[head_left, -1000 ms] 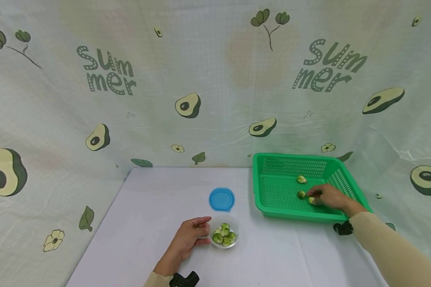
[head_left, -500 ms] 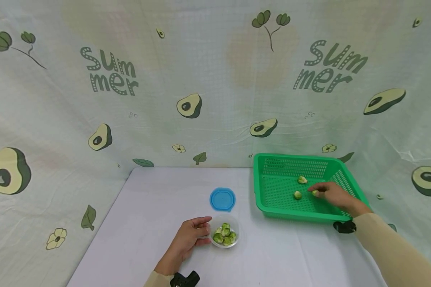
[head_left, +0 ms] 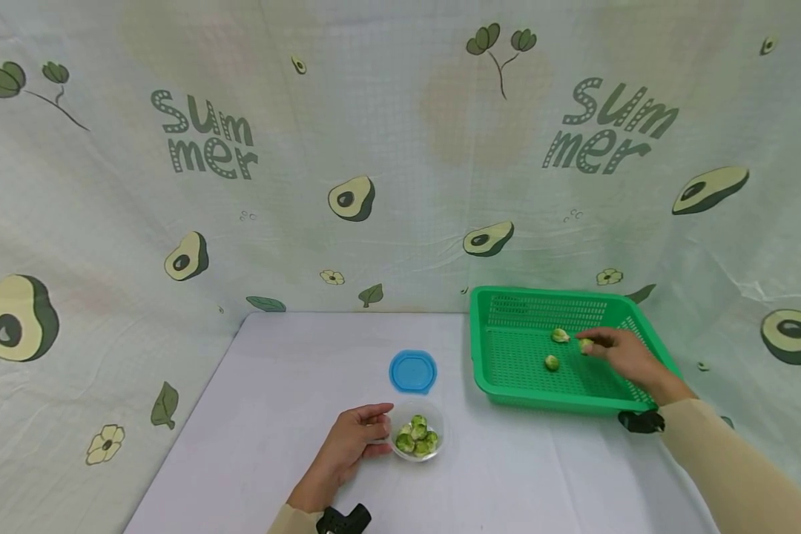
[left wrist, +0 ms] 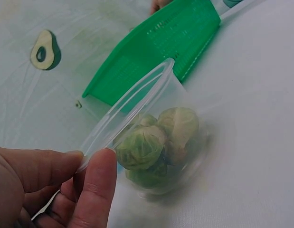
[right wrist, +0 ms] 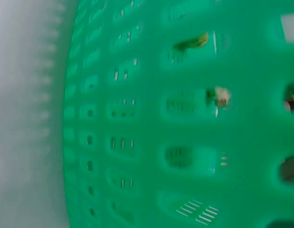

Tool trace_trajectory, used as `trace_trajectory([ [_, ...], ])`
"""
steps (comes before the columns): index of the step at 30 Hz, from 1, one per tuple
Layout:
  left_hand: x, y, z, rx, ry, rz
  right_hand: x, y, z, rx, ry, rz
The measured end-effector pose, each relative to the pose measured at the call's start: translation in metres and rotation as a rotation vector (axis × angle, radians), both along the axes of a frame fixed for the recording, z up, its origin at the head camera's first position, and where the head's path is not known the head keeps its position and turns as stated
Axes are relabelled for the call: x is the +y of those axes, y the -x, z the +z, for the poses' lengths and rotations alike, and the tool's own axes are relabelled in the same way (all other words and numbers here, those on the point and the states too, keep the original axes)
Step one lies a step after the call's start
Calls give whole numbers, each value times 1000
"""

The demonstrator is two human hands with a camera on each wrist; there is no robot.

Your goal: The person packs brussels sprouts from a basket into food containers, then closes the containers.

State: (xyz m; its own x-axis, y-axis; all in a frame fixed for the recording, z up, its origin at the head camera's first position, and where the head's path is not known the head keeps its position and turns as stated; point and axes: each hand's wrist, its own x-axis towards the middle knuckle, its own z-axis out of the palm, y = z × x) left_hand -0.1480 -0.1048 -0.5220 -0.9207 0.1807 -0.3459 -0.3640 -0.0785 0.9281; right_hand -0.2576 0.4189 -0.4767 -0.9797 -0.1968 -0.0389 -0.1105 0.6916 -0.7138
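Observation:
My left hand (head_left: 350, 441) pinches the rim of a clear plastic tub (left wrist: 173, 80) between thumb and fingers. Several Brussels sprouts (left wrist: 139, 148) lie in the tub, which stands on the table. Over at the right, my right hand (head_left: 624, 354) reaches into a green plastic basket (head_left: 541, 403) and holds a Brussels sprout (head_left: 584, 346) in its fingertips. Two other sprouts rest on the basket floor: one sprout (head_left: 560, 335) farther back, another sprout (head_left: 552, 363) nearer the front. The right wrist view is mostly filled by the basket's slotted wall (right wrist: 151, 114), hiding most of the hand.
A round blue lid (head_left: 413, 371) lies flat on the white-covered table (head_left: 294, 386), just beyond the tub. Behind the table hangs a printed curtain (head_left: 400, 133). The basket's raised walls surround the right hand.
The right hand has picked a sprout off the basket floor and moved slightly toward the back with it. The front sprout has shifted a little left. The left hand and tub stay put.

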Motion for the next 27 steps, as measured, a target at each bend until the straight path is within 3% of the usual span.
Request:
trace_trajectory([
  [13,-1,1,0,3,8,0,-10,-4,6,71,70,-59],
  [27,-1,1,0,3,1,-3,-23,-11,15,118,30,-124],
])
